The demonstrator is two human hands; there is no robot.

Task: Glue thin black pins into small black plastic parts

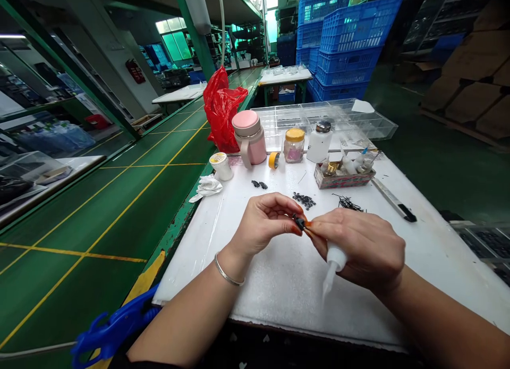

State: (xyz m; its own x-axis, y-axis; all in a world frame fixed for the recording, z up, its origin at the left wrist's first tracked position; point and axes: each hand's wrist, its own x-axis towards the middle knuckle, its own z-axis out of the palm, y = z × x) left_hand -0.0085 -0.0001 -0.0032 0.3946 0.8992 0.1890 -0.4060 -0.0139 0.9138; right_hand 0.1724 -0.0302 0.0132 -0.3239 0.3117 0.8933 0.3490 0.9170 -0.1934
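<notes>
Between the fingertips of my left hand (265,220) is a small black plastic part (299,221). My right hand (358,244) meets it there, thumb and forefinger pinched at the part's right end; what they pinch is too small to make out. Tucked in the curled fingers of that same hand is a white squeeze bottle (337,254), its translucent nozzle pointing down toward the table. Just beyond the hands lie a pile of small black rings (304,200) and a bunch of thin black strips (349,202). Two more black parts (259,184) rest farther left.
On the white table (287,294) stand a pink mug (255,140), a yellow-lidded jar (294,145), a white bottle (319,143) and a small box of bottles (345,175). A utility knife (394,200) lies right. Behind are a clear divided tray (279,116) and a red bag (223,114).
</notes>
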